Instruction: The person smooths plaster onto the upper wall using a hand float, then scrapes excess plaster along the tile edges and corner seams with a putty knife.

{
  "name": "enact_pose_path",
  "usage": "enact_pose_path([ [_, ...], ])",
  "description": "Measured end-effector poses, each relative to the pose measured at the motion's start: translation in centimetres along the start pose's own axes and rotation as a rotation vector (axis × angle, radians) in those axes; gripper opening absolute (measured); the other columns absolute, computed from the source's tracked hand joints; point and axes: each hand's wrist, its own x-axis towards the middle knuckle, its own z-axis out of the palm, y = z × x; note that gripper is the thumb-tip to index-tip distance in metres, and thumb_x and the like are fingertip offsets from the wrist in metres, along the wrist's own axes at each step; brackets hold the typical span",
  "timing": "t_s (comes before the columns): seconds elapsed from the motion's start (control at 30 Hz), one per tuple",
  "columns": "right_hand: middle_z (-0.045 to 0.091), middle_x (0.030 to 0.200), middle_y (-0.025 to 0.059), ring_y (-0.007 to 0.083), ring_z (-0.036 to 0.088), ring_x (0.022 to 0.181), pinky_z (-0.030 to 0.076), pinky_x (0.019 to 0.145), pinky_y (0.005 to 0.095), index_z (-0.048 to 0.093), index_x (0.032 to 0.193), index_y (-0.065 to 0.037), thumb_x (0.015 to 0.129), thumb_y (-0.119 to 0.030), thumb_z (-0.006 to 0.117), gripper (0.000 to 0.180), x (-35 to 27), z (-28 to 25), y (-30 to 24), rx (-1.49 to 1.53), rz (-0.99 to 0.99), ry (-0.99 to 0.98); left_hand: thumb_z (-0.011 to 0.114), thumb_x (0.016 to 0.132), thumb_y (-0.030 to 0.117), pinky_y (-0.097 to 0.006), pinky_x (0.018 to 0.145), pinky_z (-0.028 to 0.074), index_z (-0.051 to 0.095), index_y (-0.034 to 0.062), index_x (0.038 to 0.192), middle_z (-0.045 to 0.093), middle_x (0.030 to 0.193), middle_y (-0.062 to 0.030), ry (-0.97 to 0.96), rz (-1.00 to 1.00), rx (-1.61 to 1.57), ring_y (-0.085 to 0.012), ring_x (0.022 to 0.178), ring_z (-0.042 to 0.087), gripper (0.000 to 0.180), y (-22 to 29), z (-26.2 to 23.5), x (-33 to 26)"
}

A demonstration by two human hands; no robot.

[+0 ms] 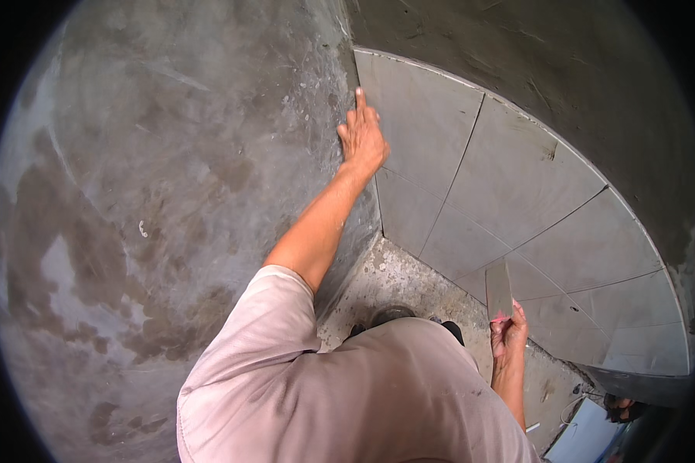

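My left hand (361,137) is stretched up with its fingers spread, pressing flat on the top left grey tile (421,116) where it meets the rough cement wall (193,154). My right hand (508,336) hangs low beside my body and grips a flat steel trowel (499,288) by its pink handle, the blade pointing up. The blade stands in front of the lower row of tiles and I cannot tell whether it touches them.
Several large grey tiles (533,185) cover the wall on the right, with bare plaster (564,62) above them. The mortar-spattered floor (398,278) lies below. A light blue board (587,432) and a dark object lie at the lower right.
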Motion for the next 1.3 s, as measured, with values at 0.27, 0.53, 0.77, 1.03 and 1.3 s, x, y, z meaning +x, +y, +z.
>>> enact_pose_path([
  [0.27, 0.067, 0.085, 0.0071, 0.0117, 0.055, 0.055, 0.039, 0.040, 0.0229, 0.063, 0.114, 0.001, 0.100, -0.011, 0.061, 0.019, 0.1, -0.8, 0.0, -0.034, 0.010, 0.048, 0.060, 0.079, 0.000, -0.048, 0.100, 0.035, 0.055, -0.0007, 0.122, 0.025, 0.169, -0.0202, 0.113, 0.126, 0.183, -0.0325, 0.121, 0.048, 0.043, 0.8, -4.3, 5.1],
  [0.53, 0.067, 0.085, 0.0068, 0.0119, 0.055, 0.054, 0.038, 0.039, 0.0223, 0.064, 0.113, -0.002, 0.099, -0.011, 0.063, 0.017, -1.0, -2.6, -0.2, -0.068, 0.032, 0.107, 0.056, 0.091, 0.007, -0.041, 0.097, 0.038, 0.056, -0.0017, 0.123, 0.013, 0.171, -0.0244, -0.172, 0.097, 0.437, -0.0277, 0.120, 0.050, 0.033, -2.9, 5.2, -2.7],
  [0.77, 0.068, 0.091, 0.0062, 0.0126, 0.059, 0.062, 0.042, 0.041, 0.0225, 0.062, 0.115, -0.003, 0.099, -0.013, 0.061, 0.019, -2.1, -6.6, -2.1, -0.123, 0.014, 0.169, 0.055, 0.093, 0.006, -0.042, 0.101, 0.037, 0.056, -0.0035, 0.128, 0.006, 0.172, -0.0251, -0.429, -0.048, 0.417, -0.0282, 0.127, 0.046, 0.036, -3.5, 10.7, -6.9],
  [1.03, 0.068, 0.088, 0.0077, 0.0130, 0.056, 0.055, 0.039, 0.040, 0.0232, 0.064, 0.116, -0.001, 0.100, -0.013, 0.063, 0.020, 0.1, -6.2, -3.3, -0.115, 0.043, 0.219, 0.063, 0.086, 0.008, -0.051, 0.112, 0.028, 0.049, -0.0005, 0.142, 0.011, 0.172, -0.0207, -0.336, 0.102, 0.399, -0.0320, 0.146, 0.034, 0.059, -1.9, 6.4, -7.7],
  [1.3, 0.068, 0.092, 0.0064, 0.0122, 0.059, 0.059, 0.041, 0.040, 0.0227, 0.062, 0.117, -0.002, 0.100, -0.016, 0.062, 0.022, 5.0, -5.5, -0.9, -0.129, 0.122, 0.098, 0.055, 0.091, 0.019, -0.061, 0.123, -0.010, 0.030, -0.0005, 0.159, 0.017, 0.172, -0.0160, 0.163, 0.226, 1.047, -0.0292, 0.161, 0.008, 0.075, -0.2, -5.5, 4.1],
])
